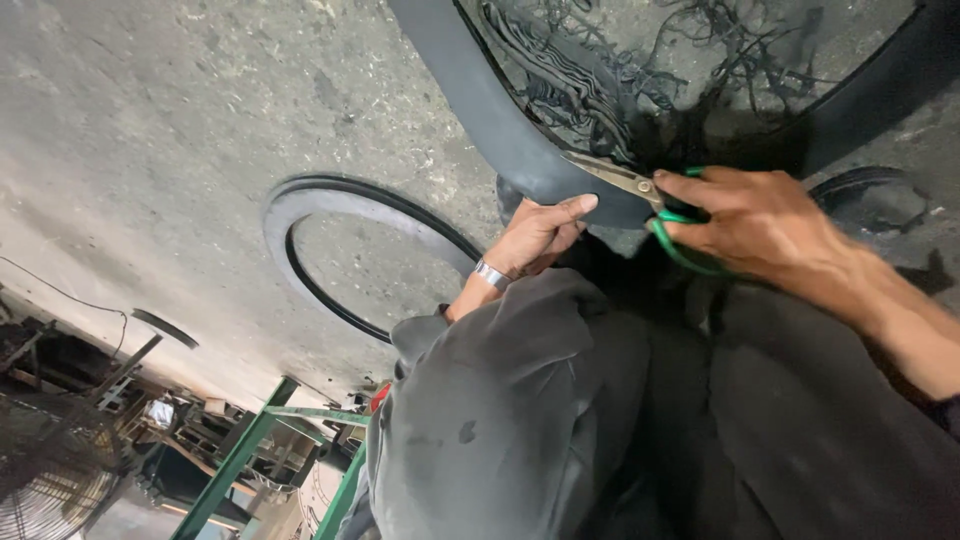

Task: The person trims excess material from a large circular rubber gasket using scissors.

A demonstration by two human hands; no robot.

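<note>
1. Two hands are busy on a big black rubber tube (500,120) that arcs across the top of the view, lying on the concrete floor (180,120).
2. Left hand (540,235) is clamped onto the tube's edge, thumb on top, fingers curled underneath. A metal bracelet (491,274) sits on that wrist.
3. Right hand (760,225) is closed around the green handles of a pair of scissors (640,190); the blades rest against the rubber right beside the left thumb. Can't tell how far the blades are apart.
4. Stringy black rubber scraps (700,60) are piled inside the tube's curve.
5. Another rubber ring (370,255) lies flat on the floor just left of the hands.
6. Grey trousers (520,420) fill the bottom; a green metal frame (250,440) and a fan (50,470) sit bottom left.
</note>
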